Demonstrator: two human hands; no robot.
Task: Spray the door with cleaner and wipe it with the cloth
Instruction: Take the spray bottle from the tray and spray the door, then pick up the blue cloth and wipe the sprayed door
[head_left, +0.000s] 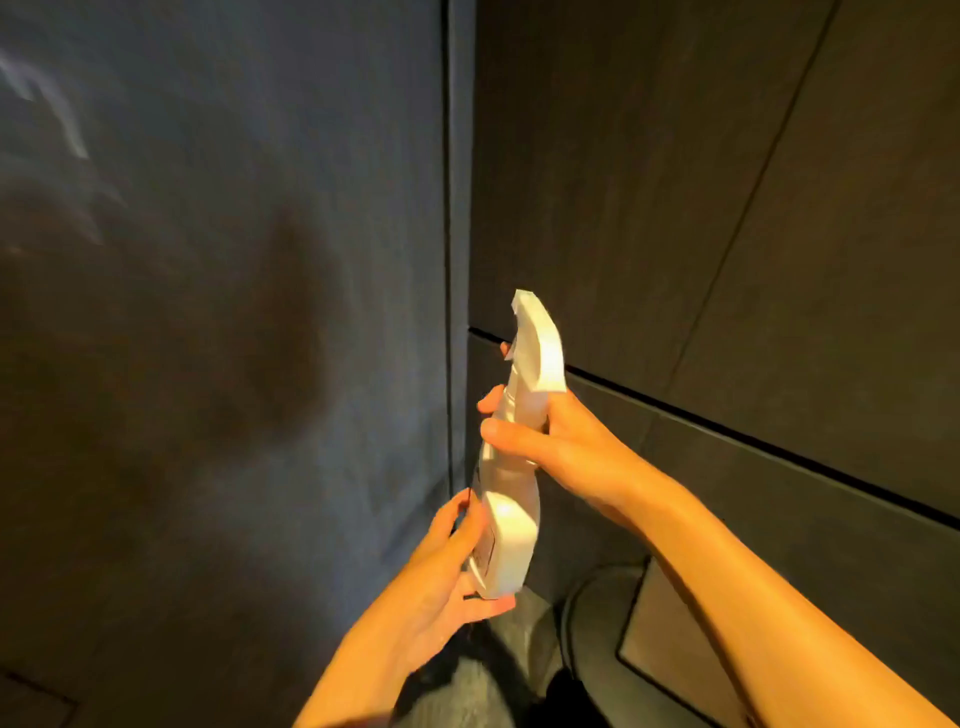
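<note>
The right hand (561, 441) has its grip closed around the neck of a white spray bottle (511, 467), thumb lying across the near side just under the trigger head and a fingertip showing past the front of it, near the trigger. The left hand (447, 571) cups the bottle's base from below and the left, its grip wrapped loosely against the lower body with the thumb under the bottom edge. The bottle stands nearly upright between the two hands, nozzle at the top and tipped toward the left. Both bare forearms rise from the lower edge of the view. Behind and left of the bottle is the dark door (218, 312), with pale streaks near its upper left. To the right runs a dark panelled wall (727, 208) with thin seams. No cloth can be made out.
</note>
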